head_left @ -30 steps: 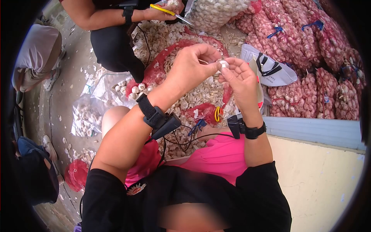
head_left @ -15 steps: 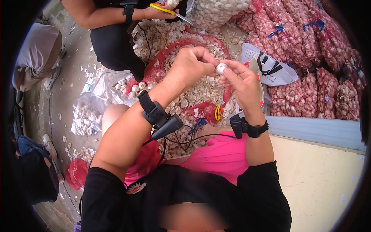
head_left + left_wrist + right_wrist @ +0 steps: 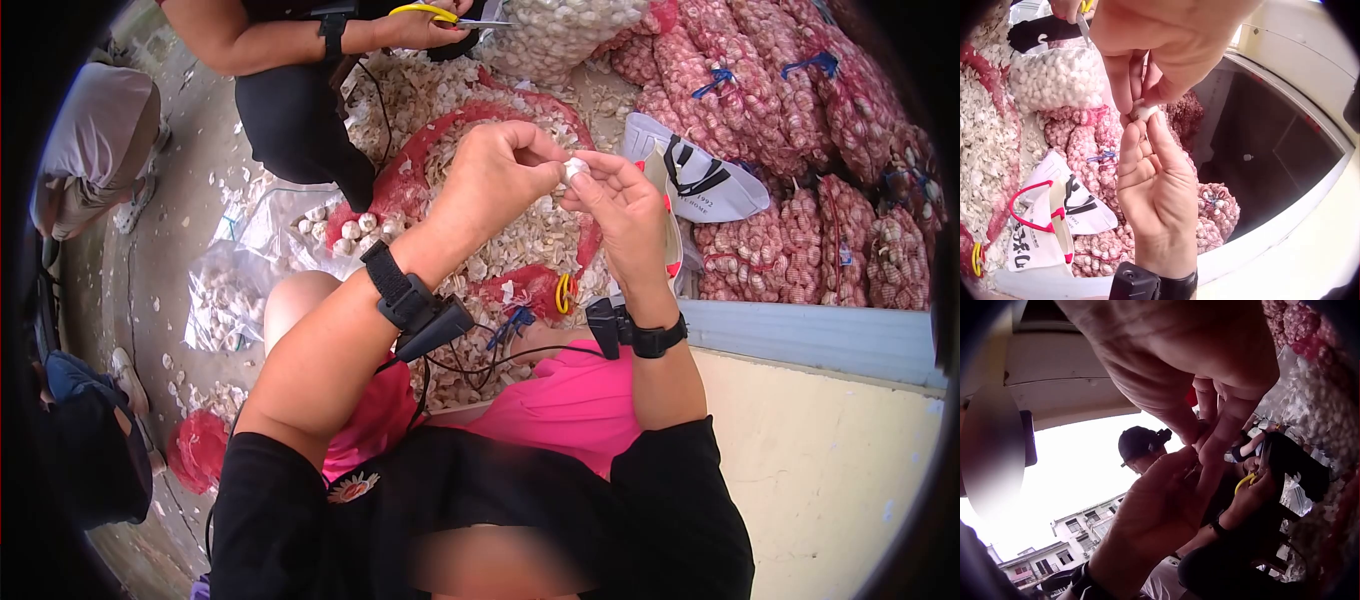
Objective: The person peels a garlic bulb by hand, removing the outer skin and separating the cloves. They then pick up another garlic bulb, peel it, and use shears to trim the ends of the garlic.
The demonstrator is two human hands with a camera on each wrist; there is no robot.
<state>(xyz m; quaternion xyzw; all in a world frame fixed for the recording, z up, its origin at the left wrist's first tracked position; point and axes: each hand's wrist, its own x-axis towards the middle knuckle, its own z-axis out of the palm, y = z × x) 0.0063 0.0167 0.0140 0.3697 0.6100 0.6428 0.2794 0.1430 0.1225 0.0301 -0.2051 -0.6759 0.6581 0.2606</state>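
A small white garlic bulb (image 3: 575,168) is held up between my two hands, over a heap of garlic skins. My right hand (image 3: 628,205) pinches it between thumb and fingers, its palm turned up in the left wrist view. From the other side my left hand (image 3: 490,175) has its thumb and forefinger pinched at the bulb's edge. Seen from the left wrist, the bulb (image 3: 1144,112) sits right where both sets of fingertips meet. In the right wrist view, fingers mostly hide it.
Loose garlic skins (image 3: 505,225) lie below on red netting. Net sacks of garlic (image 3: 760,100) and a white bag (image 3: 700,175) stand at the right. Across from me, a person holds yellow-handled scissors (image 3: 425,10). A clear plastic bag of bulbs (image 3: 225,300) lies at the left.
The bulb has turned between my fingers, and my left fingertips have come back against it after a brief shift. The other person's scissors have swung to a more level angle.
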